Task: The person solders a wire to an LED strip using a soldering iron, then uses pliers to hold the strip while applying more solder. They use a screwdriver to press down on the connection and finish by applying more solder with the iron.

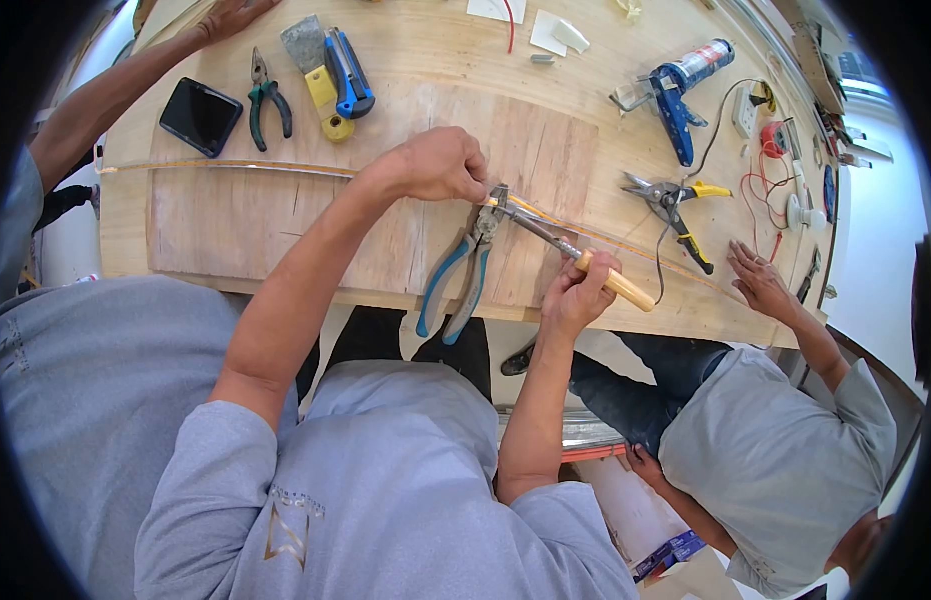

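My right hand [578,290] is closed around the wooden handle [618,280] of a soldering iron, whose metal shaft points up and left. My left hand [441,165] is pinched at the end of a thin strip near the iron's tip; what exactly lies between the fingertips is too small to tell. Pliers with blue-grey handles [446,285] lie below, their jaws at the meeting point of strip and iron. A long narrow yellowish strip [266,165] runs left from my left hand, and another length [636,247] runs right across the wooden board [216,225].
On the table [426,60] lie a phone [201,117], green pliers [269,100], a scraper [321,85], a blue cutter [349,75], a caulking gun [676,100] and yellow-black wire strippers [676,200]. Co-workers stand at both sides, one hand [761,280] resting on the right.
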The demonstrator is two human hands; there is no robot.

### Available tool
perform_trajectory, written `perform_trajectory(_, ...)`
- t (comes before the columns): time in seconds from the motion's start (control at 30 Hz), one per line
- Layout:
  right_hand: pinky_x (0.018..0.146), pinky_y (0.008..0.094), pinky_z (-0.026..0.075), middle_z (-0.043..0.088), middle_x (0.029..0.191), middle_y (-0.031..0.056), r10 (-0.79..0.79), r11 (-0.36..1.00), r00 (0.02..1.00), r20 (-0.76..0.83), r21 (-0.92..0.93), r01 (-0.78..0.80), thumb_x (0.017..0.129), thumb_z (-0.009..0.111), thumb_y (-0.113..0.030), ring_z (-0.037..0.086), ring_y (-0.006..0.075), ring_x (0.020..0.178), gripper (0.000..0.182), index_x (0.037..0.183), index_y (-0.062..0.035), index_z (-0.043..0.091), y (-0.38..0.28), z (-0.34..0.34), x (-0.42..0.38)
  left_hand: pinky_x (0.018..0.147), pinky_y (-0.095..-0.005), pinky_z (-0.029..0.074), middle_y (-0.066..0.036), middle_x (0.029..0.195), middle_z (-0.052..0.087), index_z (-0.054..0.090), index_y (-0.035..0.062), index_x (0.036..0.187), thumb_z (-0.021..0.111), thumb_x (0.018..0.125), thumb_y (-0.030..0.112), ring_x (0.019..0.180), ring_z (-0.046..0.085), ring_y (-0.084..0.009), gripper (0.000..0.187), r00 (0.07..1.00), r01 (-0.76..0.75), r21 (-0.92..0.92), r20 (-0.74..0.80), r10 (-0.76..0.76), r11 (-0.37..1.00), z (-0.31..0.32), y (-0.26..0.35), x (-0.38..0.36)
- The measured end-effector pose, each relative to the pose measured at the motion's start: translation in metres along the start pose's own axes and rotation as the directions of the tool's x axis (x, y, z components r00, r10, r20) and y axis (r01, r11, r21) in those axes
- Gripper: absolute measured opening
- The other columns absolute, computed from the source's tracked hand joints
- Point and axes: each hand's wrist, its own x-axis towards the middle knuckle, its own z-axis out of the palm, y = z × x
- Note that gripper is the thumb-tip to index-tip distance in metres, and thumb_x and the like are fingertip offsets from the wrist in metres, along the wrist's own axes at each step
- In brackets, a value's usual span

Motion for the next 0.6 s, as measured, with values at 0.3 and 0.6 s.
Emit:
perform_trajectory(0.3,0.078,0.0436,0.056,0.042,0.065,-0.0004,-0.003,0.999,1.0,-0.007,0.032,0.003,0.089,0.056,-0.01,0.035,0.0057,0.051,0.012,0.08,-0.005,0.049,0.0013,-0.0033,0.0006,0.061,-0.031,0.046,-0.012,0.07,0.06,0.066,-0.0001,0.071,0.072,0.064,0.019,0.066,0.058,-0.0211,0.021,0.996,0.081,-0.012,0.037,-0.081,0.997,-0.0025,0.0059,-0.0012)
perform_trajectory(0.6,0.079,0.0448,0.054,0.043,0.064,-0.0001,-0.001,1.0,1.0,0.021,0.008,0.001,0.089,0.056,-0.01,0.036,0.0067,0.051,0.014,0.078,-0.0064,0.049,0.0024,-0.0042,0.0011,0.06,-0.0307,0.045,-0.011,0.07,0.06,0.065,-0.0011,0.07,0.071,0.064,0.018,0.065,0.057,-0.0207,0.021,0.995,0.096,-0.025,0.036,-0.096,0.995,-0.0024,0.0074,-0.0022)
